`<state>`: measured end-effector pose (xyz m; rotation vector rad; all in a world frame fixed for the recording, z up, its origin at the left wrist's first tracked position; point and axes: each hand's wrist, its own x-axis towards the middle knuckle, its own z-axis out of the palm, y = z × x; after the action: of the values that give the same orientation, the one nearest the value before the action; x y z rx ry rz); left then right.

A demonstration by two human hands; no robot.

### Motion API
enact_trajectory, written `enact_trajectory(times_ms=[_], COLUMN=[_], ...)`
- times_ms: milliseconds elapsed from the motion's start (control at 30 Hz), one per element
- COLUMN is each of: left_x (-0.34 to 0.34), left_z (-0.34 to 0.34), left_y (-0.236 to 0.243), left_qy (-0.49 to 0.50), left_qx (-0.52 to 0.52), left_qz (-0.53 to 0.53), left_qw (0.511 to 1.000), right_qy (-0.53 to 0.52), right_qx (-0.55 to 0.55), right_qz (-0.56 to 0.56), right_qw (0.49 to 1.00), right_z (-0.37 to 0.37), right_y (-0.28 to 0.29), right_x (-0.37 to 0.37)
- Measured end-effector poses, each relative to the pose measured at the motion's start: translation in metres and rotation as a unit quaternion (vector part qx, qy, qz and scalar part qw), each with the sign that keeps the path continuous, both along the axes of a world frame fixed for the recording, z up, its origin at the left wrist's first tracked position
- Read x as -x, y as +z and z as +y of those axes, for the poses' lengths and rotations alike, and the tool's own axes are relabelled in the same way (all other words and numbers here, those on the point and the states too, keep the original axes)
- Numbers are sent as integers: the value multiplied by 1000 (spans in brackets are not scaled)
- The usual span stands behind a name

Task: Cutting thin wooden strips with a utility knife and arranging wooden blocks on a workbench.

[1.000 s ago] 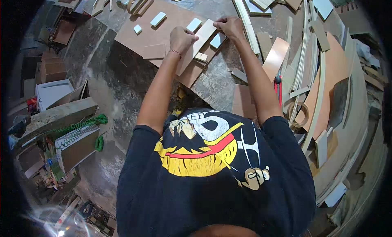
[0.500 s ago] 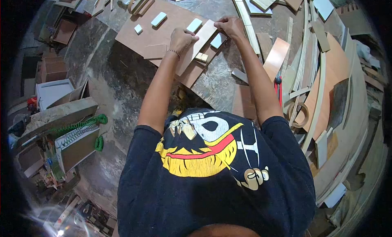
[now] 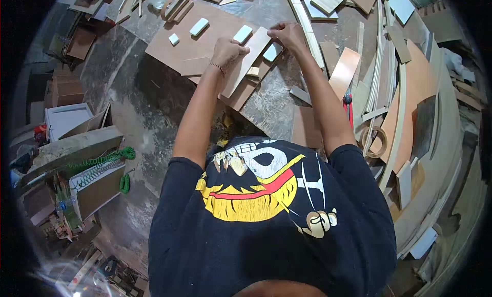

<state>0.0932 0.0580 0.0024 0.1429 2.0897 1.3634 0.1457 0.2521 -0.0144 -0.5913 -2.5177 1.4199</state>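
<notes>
Above a brown wooden panel (image 3: 166,50), both my hands grip a narrow pale wooden strip (image 3: 247,64) that slants from lower left to upper right. My left hand (image 3: 228,52) pinches its left edge near the middle, thumb on top. At the strip's far right corner, the fingers of my right hand (image 3: 288,37) are closed on it. One white rounded block (image 3: 242,34) lies just left of the strip, and another pale block (image 3: 272,51) shows to its right, below my right hand. A small wooden block (image 3: 253,71) sticks out from beside the strip's right edge.
Farther left on the panel are a white rounded block (image 3: 199,26) and a smaller white piece (image 3: 174,39). Long wooden slats (image 3: 306,25) run past my right hand. Red-handled pliers (image 3: 348,110) and a tape roll (image 3: 374,142) lie by my right forearm among offcuts.
Both hands keep their hold on the wooden strip. The strip's far end has shifted very slightly left and nearer me; little else differs.
</notes>
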Motion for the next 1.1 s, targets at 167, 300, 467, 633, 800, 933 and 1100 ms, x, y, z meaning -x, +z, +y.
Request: enact_trajectory(times_ms=[167,300,467,633,800,933,1100], left_x=[-28,-63,-90,-104,-119,-133,-158], left_z=[1,0,-4,-13,-37,-59,-83], left_y=[44,73,77,71,66,58,53], left_qy=[9,35,-23,-88,-161,-188,-218], left_qx=[7,-48,-75,-162,-176,-184,-169], left_qz=[296,422,616,702,692,684,693], left_qw=[955,905,784,687,681,680,666], right_qy=[-98,-178,-53,-111,-189,-235,-262], right_qx=[-47,163,402,434,440,475,488], right_qz=[68,148,174,231,267,305,329], right_qw=[992,959,897,864,836,791,765], right_z=[-7,-31,-86,-120,-151,-184,-210], right_y=[42,82,99,100,95,85,71], right_x=[-24,-67,-117,-142,-163,-179,-204])
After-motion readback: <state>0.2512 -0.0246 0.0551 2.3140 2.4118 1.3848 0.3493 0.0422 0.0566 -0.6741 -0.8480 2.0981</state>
